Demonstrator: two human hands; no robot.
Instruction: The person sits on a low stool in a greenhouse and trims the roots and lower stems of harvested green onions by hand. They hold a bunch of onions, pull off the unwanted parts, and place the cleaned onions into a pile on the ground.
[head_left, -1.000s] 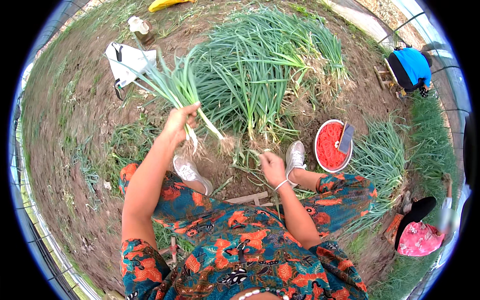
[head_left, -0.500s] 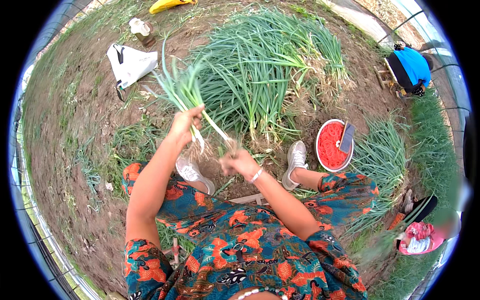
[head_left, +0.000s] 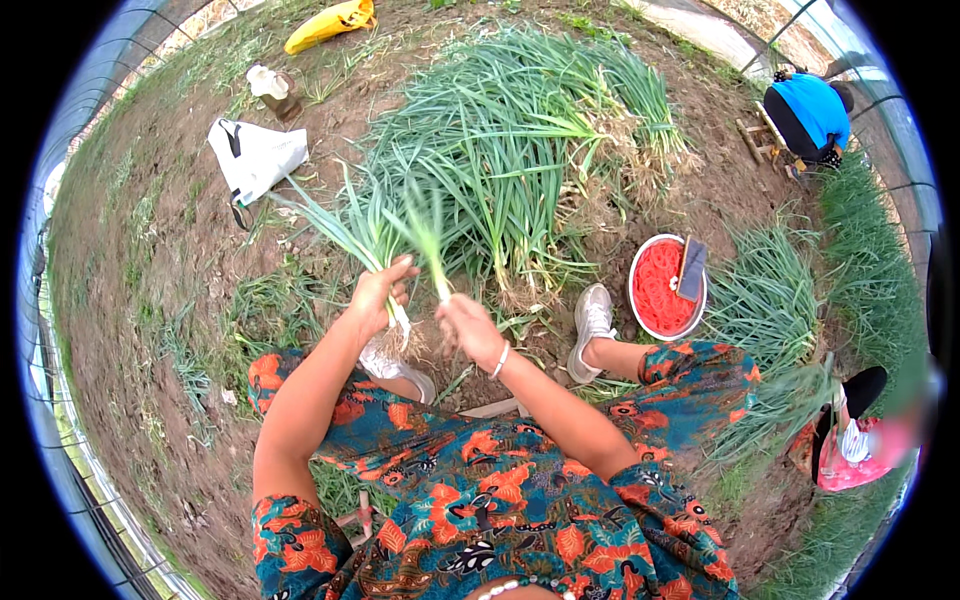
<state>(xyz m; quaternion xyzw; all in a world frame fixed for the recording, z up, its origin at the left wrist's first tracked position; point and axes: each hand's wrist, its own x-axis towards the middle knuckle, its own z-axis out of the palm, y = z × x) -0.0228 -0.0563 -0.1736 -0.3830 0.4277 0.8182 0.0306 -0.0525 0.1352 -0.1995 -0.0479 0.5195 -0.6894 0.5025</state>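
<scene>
Currently left hand [head_left: 378, 293] is gripping a green-onion bunch [head_left: 368, 238] below the pile [head_left: 500, 130], right hand [head_left: 470, 328] is pinching a separate stalk [head_left: 441, 279]; probably light, leaves bending and bruising easily, firmer white stems offering better hold.

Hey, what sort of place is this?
Probably a vegetable plot in a greenhouse tunnel: a ribbed, curved side wall, a growing green strip beside it, and a pile of uprooted onion-like plants.
</scene>
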